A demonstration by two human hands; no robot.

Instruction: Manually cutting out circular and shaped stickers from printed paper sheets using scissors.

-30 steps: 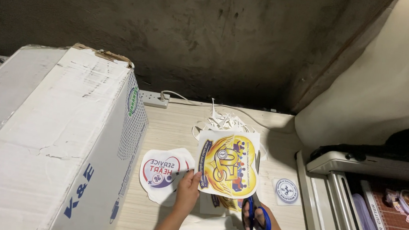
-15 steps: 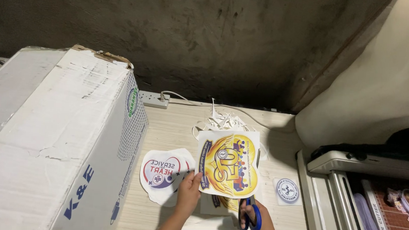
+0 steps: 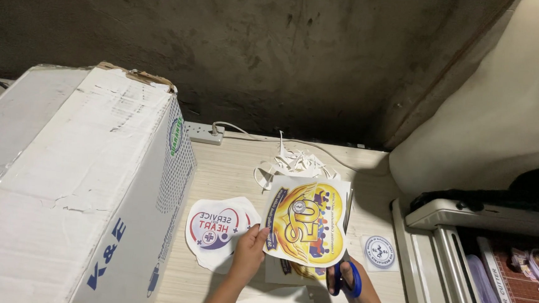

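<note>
You are holding a printed sheet (image 3: 306, 221) with a yellow and blue round design up above the light wooden tabletop (image 3: 231, 168), and cutting into its lower right edge. Your left hand (image 3: 249, 255) is pinching the sheet's lower left edge, thumb on the printed face, fingers behind. Your right hand (image 3: 352, 284) is closed through the loops of the blue-handled scissors (image 3: 348, 276), low at the sheet's bottom right corner; the blades are hidden behind the paper, so you cannot tell how far they are parted.

To do this cut well, you are best turning the sheet with the left hand and keeping the scissors steady, feeding the curve into the blades rather than chasing it. Holding the grip close to the cut line keeps the paper from flopping. Long, partial closes should give a smoother edge than short snips.

A finished round cutout in red, blue and white (image 3: 216, 230) is lying just left of your left hand, a small round blue sticker (image 3: 379, 252) to the right, and a heap of white paper trimmings (image 3: 293, 165) behind. A large white cardboard box (image 3: 74, 183) is standing at the left.
</note>
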